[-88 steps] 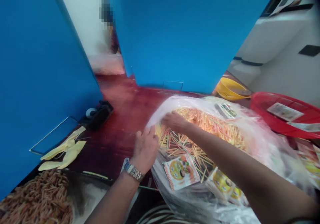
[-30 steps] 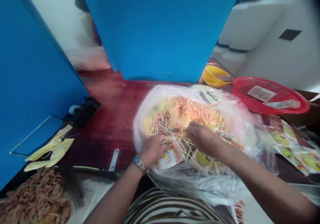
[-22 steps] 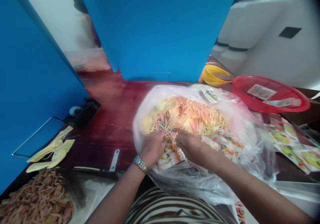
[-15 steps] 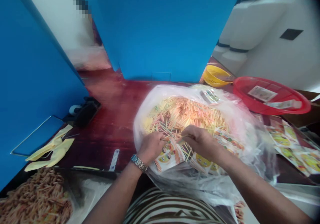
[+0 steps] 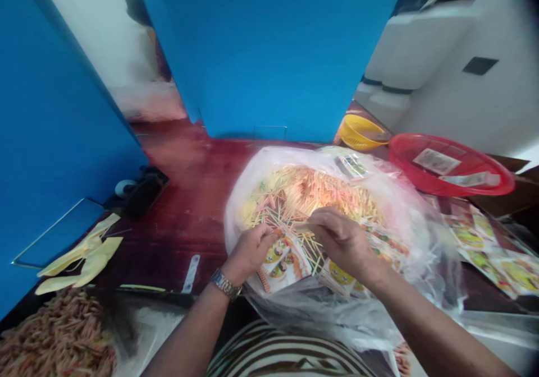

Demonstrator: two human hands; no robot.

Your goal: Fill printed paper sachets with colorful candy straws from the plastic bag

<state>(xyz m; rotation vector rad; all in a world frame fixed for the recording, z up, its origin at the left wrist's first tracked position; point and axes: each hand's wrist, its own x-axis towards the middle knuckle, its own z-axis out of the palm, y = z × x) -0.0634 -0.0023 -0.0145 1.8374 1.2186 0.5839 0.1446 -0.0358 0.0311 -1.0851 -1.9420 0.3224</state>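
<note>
A clear plastic bag (image 5: 252,169) lies opened out, full of thin pale and pink sticks (image 5: 332,189). Over its near left part is my left hand (image 5: 249,252), with a metal watch on the wrist; its thumb and fingers are pinched together, and what they hold is too small to name. My right hand (image 5: 343,241) is just to the right, fingers curled around the end of a thin stick (image 5: 304,227) that points toward my left hand. Below the hands rest a printed packet (image 5: 283,265) and another printed packet (image 5: 337,273).
A red basket (image 5: 450,164) and a yellow basket (image 5: 360,133) stand at the back right. Printed packets (image 5: 494,248) lie right. Yellow gloves (image 5: 90,253) and a black dispenser (image 5: 145,192) are left. Brown pieces (image 5: 59,332) fill the lower left. Blue panels (image 5: 269,51) rise behind.
The view has shifted slightly. Both hands remain over the sticks, with my right hand's fingers turned a little and my left hand slightly lower.
</note>
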